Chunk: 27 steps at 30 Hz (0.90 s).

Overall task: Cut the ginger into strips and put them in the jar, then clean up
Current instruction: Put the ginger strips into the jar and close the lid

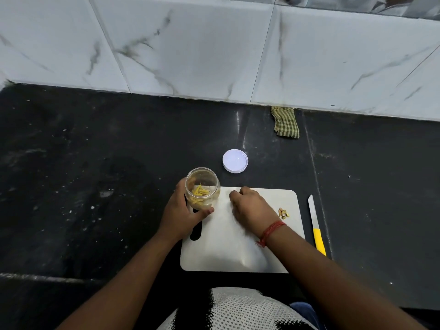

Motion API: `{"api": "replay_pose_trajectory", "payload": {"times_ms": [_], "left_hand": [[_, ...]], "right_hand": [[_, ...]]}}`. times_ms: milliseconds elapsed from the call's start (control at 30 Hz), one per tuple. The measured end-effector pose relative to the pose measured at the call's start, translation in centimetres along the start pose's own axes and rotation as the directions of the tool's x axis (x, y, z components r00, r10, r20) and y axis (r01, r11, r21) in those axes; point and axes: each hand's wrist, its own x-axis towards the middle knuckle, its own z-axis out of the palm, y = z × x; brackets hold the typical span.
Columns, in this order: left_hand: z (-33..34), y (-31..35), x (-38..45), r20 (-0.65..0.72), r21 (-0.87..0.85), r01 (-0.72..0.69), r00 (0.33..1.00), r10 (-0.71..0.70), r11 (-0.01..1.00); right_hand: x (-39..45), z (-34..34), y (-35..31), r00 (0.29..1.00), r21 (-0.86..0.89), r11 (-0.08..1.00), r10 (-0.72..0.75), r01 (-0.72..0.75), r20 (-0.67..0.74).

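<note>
My left hand [182, 211] grips a clear jar [202, 188] at the far left corner of the white cutting board [226, 251]. Yellow ginger strips [200, 191] lie inside the tilted jar. My right hand [250, 207] rests on the board just right of the jar, its fingers curled down at the board's far edge; whether it pinches anything is hidden. A small heap of ginger scraps [283, 212] sits near the board's right side. The jar's white lid [235, 161] lies on the counter behind the board.
A yellow-handled knife [315, 225] lies on the black counter [95, 175] just right of the board, blade pointing away. A folded green checked cloth [285, 122] sits by the marble-tiled wall [214, 48].
</note>
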Motion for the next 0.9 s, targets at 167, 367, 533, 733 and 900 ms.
{"api": "replay_pose_trajectory", "payload": {"times_ms": [167, 367, 533, 733, 900], "left_hand": [[0.0, -0.1, 0.1, 0.003, 0.005, -0.001, 1.0, 0.001, 1.0], [0.0, -0.4, 0.2, 0.006, 0.014, -0.005, 1.0, 0.005, 1.0], [0.1, -0.1, 0.2, -0.003, 0.01, 0.007, 1.0, -0.007, 1.0], [0.0, 0.2, 0.1, 0.002, 0.0, 0.005, 1.0, -0.005, 1.0], [-0.1, 0.6, 0.0, 0.013, -0.016, 0.003, 1.0, -0.003, 1.0]], "right_hand": [[0.1, 0.0, 0.2, 1.0, 0.068, 0.998, -0.01, 0.011, -0.011], [0.1, -1.2, 1.4, 0.973, 0.54, 0.813, 0.225, -0.218, 0.053], [0.5, -3.5, 1.2, 0.931, 0.831, 0.475, 0.34, -0.29, 0.131], [2.7, -9.9, -2.6, 0.978, 0.914, 0.387, 0.203, -0.124, 0.047], [4.8, -11.1, -5.9, 0.985, 0.485, 0.858, -0.144, 0.17, -0.09]]}}
